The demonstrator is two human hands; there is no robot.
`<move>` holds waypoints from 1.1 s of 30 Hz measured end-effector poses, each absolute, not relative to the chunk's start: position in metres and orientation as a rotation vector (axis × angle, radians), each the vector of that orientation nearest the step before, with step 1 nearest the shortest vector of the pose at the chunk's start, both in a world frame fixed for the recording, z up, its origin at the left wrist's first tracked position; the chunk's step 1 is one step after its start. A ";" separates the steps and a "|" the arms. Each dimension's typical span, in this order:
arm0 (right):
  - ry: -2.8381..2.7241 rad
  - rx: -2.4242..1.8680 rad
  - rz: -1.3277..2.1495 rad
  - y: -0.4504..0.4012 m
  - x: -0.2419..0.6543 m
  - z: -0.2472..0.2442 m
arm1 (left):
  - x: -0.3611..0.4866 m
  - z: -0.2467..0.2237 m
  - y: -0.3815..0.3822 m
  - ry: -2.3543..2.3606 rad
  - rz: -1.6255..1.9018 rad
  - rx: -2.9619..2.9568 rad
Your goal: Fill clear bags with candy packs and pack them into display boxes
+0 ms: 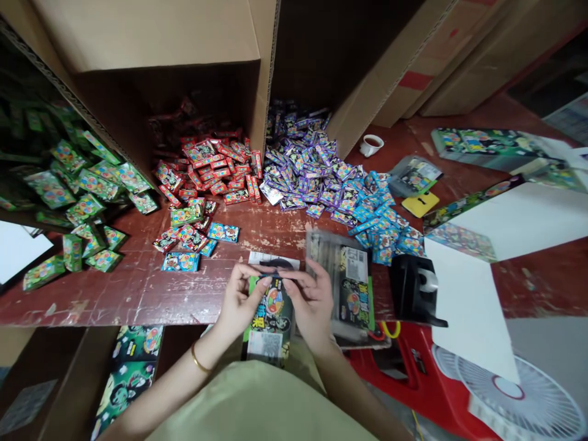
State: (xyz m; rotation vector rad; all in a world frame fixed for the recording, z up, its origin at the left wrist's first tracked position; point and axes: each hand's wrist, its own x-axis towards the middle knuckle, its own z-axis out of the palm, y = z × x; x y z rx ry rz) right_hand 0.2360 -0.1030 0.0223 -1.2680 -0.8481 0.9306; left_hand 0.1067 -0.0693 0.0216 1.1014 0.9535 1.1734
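At the table's front edge, my left hand (242, 300) and my right hand (313, 301) pinch the upper edge of a printed plastic pouch (271, 315). Its front is black and green with a colourful round picture and a pale label lower down. The fingers of both hands meet near the middle of that edge. Whether anything is inside the pouch I cannot tell. Beside my right hand lies a stack of similar clear printed pouches (349, 288). Beyond my left hand rests a small group of mixed packets, with a blue packet (180, 261) nearest.
Cardboard boxes spill green packets (92, 202), red packets (215, 165) and purple packets (307, 171) onto the table. Blue packets (386, 214) lie to their right. A cup (371, 145), a black tape dispenser (416, 288), a red stool (413, 373) and a white fan (509, 386) are on the right.
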 end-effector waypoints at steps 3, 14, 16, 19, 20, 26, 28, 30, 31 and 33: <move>-0.856 -1.198 0.786 -0.100 0.236 0.027 | 0.104 0.022 -0.069 0.988 1.215 1.129; -0.807 -1.310 1.398 -0.079 0.262 0.057 | 0.094 0.050 -0.064 1.120 1.017 0.962; -0.755 -1.281 1.475 -0.075 0.267 0.056 | 0.095 0.050 -0.063 1.138 0.998 1.000; -0.739 -1.267 1.471 -0.078 0.269 0.048 | 0.099 0.043 -0.066 1.157 1.002 1.108; -0.764 -1.279 1.430 -0.082 0.268 0.044 | 0.100 0.040 -0.068 1.149 1.013 1.144; -1.068 -1.346 1.045 -0.100 0.264 0.032 | 0.109 0.031 -0.070 1.057 0.974 1.162; -1.098 -1.308 0.977 -0.089 0.270 0.036 | 0.111 0.031 -0.067 1.035 0.952 1.115; -1.146 -1.281 0.957 -0.070 0.280 0.044 | 0.113 0.030 -0.065 0.994 0.936 1.071; -1.189 -1.270 1.005 -0.060 0.285 0.048 | 0.114 0.029 -0.064 0.985 0.928 1.058; -1.286 -1.247 1.216 -0.042 0.293 0.056 | 0.114 0.027 -0.064 1.010 0.918 1.071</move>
